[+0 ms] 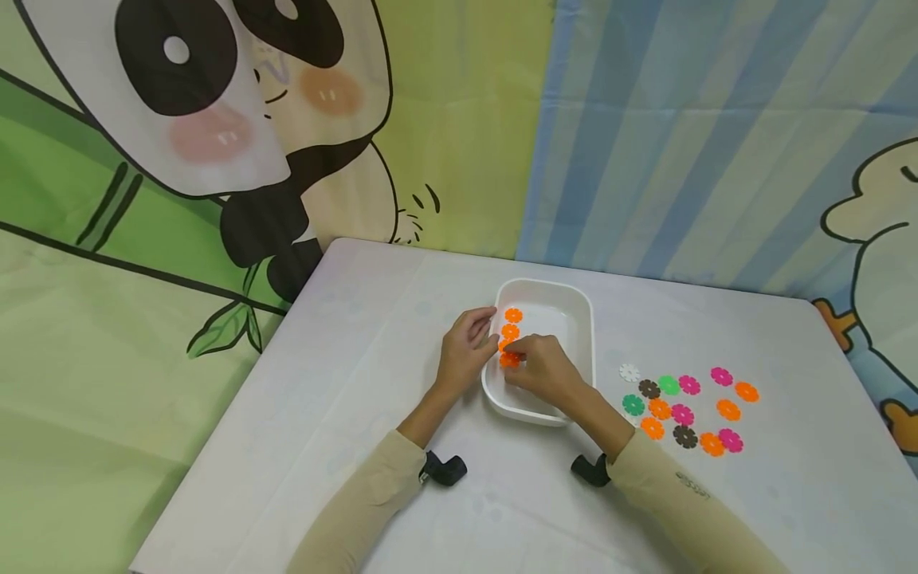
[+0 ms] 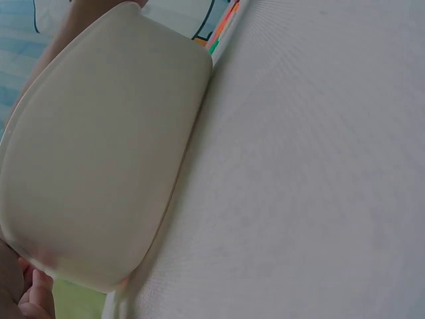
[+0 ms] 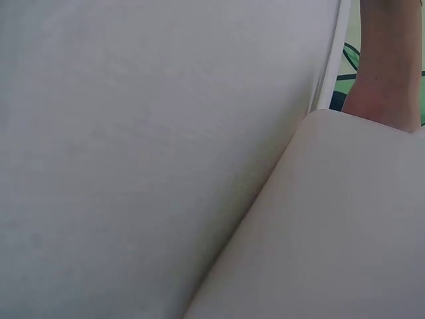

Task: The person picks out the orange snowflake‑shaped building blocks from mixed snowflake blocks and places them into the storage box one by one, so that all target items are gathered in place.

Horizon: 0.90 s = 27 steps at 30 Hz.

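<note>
In the head view my left hand (image 1: 462, 351) is at the left rim of a white tray (image 1: 555, 414), thumb and index fingertips right at the edge. My right hand (image 1: 547, 368) reaches into the tray and pinches an orange notched disc (image 1: 510, 361) near the left wall. More orange discs (image 1: 513, 316) line that side in a column, partly covered by the fingers. The left wrist view has the tray's outer wall (image 2: 106, 146) and a few left-hand fingers (image 2: 41, 296) beyond its lower end. Only the tray's outside (image 3: 332, 212) and a forearm appear in the right wrist view.
On the white table (image 1: 387, 335), right of the tray, lie loose notched discs: orange (image 1: 727, 410), pink (image 1: 721, 376), green (image 1: 633, 405), dark brown (image 1: 684, 437) and white (image 1: 629, 372). A cartoon-printed curtain (image 1: 459, 119) hangs behind the table.
</note>
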### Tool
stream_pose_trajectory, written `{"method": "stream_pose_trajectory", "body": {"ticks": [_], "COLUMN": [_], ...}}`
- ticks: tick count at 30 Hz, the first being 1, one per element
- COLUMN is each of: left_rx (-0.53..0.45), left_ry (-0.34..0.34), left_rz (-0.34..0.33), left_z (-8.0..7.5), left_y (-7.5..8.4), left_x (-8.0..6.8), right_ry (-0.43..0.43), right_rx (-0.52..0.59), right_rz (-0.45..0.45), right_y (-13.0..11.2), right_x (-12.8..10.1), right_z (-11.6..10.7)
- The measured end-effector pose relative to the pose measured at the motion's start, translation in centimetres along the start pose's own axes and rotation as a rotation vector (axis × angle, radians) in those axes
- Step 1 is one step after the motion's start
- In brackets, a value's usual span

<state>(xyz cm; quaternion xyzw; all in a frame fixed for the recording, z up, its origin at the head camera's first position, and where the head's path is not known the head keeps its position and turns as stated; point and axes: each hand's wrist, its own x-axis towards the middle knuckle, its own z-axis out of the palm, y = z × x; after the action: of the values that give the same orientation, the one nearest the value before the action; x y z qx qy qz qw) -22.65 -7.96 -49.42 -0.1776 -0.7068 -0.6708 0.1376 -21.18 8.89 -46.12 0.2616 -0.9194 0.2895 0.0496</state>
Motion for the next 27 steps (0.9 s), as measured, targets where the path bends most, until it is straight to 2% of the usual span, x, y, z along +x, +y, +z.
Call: {"method": "stream_pose_trajectory", "body": {"ticks": [5, 13, 27], "left_rx": [-0.001, -0.014, -0.012], "left_ry": [-0.007, -0.013, -0.007], "left_rz": [-0.006, -0.009, -0.017], "left_z": [-0.12, -0.21, -0.18], "left_y": [-0.97, -0.92, -0.84], "left_x": [0.05, -0.03, -0.03], "right_ry": [-0.019, -0.028, -0.036], "right_rx": [-0.015, -0.043, -0.094], "right_rz": [-0.014, -0.080, -0.114], "right_y": [-0.12, -0.08, -0.02], "right_x": [0.17, 0.28, 0.25], "right_z": [0.04, 0.48, 0.77]}}
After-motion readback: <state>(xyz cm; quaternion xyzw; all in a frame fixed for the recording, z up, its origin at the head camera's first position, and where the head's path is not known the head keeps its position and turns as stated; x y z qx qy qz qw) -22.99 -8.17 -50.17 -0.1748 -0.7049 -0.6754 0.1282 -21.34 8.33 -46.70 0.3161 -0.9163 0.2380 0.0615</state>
